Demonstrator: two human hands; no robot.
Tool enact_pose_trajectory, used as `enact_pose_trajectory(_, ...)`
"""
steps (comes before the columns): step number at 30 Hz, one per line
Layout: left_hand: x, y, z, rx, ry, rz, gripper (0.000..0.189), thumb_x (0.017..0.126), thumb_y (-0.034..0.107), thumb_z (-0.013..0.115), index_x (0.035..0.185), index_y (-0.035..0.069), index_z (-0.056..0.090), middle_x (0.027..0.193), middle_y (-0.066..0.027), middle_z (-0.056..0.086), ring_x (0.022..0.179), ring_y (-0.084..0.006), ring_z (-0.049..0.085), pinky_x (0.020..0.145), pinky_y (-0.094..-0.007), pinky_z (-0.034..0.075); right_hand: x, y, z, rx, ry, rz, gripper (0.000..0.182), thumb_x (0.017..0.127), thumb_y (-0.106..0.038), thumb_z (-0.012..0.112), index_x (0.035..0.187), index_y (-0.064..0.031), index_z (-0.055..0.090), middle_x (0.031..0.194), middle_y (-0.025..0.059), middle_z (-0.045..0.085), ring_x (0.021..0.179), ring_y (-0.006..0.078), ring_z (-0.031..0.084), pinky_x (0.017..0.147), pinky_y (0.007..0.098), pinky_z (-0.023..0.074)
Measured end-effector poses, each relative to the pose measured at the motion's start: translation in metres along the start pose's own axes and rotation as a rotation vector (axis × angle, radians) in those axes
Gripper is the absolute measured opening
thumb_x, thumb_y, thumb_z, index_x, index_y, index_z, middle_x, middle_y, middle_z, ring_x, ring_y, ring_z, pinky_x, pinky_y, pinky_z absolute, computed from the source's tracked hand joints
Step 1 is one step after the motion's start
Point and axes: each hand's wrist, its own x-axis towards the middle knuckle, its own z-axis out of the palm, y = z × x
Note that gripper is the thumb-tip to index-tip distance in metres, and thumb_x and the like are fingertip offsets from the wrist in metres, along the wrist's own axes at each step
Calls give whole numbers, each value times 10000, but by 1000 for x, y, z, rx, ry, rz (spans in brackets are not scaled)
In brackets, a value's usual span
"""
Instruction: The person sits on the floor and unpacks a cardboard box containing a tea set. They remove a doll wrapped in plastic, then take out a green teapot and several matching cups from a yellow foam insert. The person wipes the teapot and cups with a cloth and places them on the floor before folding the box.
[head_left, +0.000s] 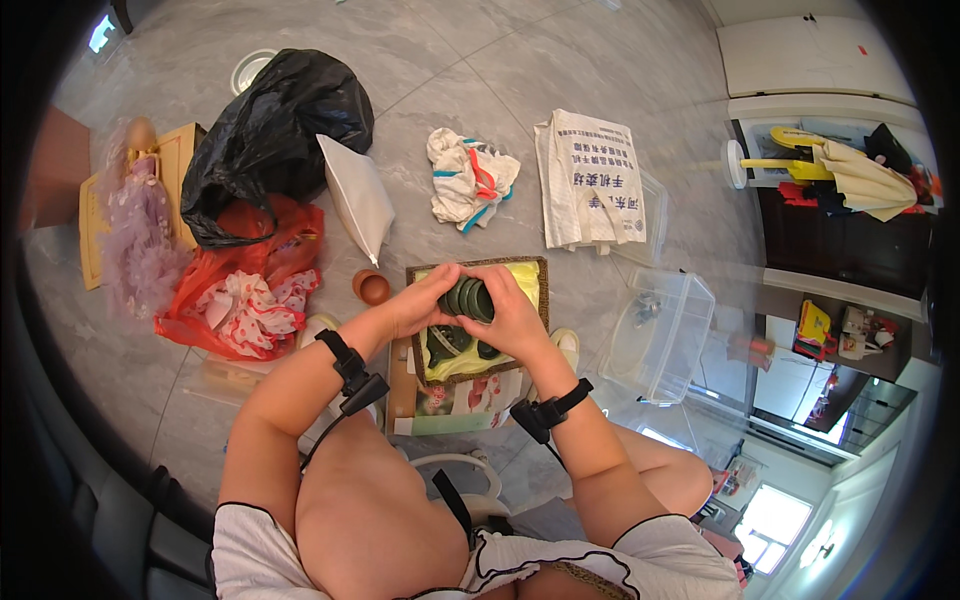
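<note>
Between both hands is a row of several small dark green stone-like cups or discs (468, 298), lying side by side. My left hand (424, 301) grips the row at its left end, and my right hand (511, 311) closes round the right end. Just below them lies an open patterned box (545, 289) lined with shiny yellow cloth. Inside it rest a dark green pot-like piece (448, 343) and a smaller dark green piece (487, 351). My hands hide part of the box. Under the box is a printed carton (469, 411).
On the tiled floor around are a brown cup (371, 286), white zip pouch (360, 196), black plastic bag (281, 135), red bag (247, 337), white gloves (471, 180), folded white bag (592, 184), clear plastic bin (664, 337), and a doll in a lilac dress (142, 199).
</note>
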Motion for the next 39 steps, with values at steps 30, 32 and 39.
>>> enact_pose_trajectory(30,0,-9,2,148,41,-7,495,995,408,504,1382,142,345,1331,-51,450,1247,-162,459,1003,-383,448,-5,-5,3,24,24,144,641,670,-81,796,1247,-91,518,1182,152,556,1120,352,554,942,403,479)
enact_pose_trajectory(32,-5,2,10,178,-26,-23,577,955,345,613,1408,141,318,1337,-55,441,1254,-158,447,1016,-379,437,-9,-2,0,24,28,159,641,669,-93,802,1245,-88,522,1183,154,559,1118,347,558,943,401,479)
enact_pose_trajectory(39,-15,16,13,486,-168,141,801,799,-32,686,1448,129,244,1352,-68,426,1273,-160,426,997,-338,468,-9,-8,-7,77,90,241,621,690,-126,813,1239,-71,529,1178,150,569,1108,316,577,945,388,477)
